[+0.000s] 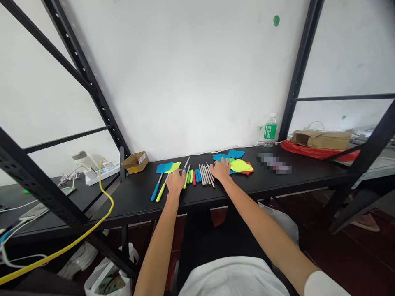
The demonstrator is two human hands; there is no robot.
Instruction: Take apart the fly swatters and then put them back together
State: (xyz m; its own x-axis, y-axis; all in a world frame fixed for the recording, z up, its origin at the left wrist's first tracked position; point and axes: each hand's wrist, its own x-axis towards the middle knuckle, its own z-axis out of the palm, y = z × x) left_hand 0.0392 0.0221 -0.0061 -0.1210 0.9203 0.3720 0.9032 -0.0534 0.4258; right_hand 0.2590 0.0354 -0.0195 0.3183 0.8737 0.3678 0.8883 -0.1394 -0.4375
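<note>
My left hand (175, 181) is curled at a blue handle with a thin metal rod pointing up past the fingers. Left of it lie two assembled fly swatters: a blue one (159, 185) and a yellow-green one (161, 191). Right of that hand runs a row of short coloured handles (194, 177), then several loose metal rods (206, 176). My right hand (221, 169) lies with fingers apart beside the rods, over the edge of a pile of swatter heads. Yellow heads (241, 166) and blue heads (236, 153) show there; its palm side is hidden.
An opened small carton (135, 163) stands at the back left of the black table (135, 197). A water bottle (270, 130) is at the back right, near a blurred-out item (274, 163). Black shelf posts rise on both sides. A yellow cable (106, 213) crosses the left.
</note>
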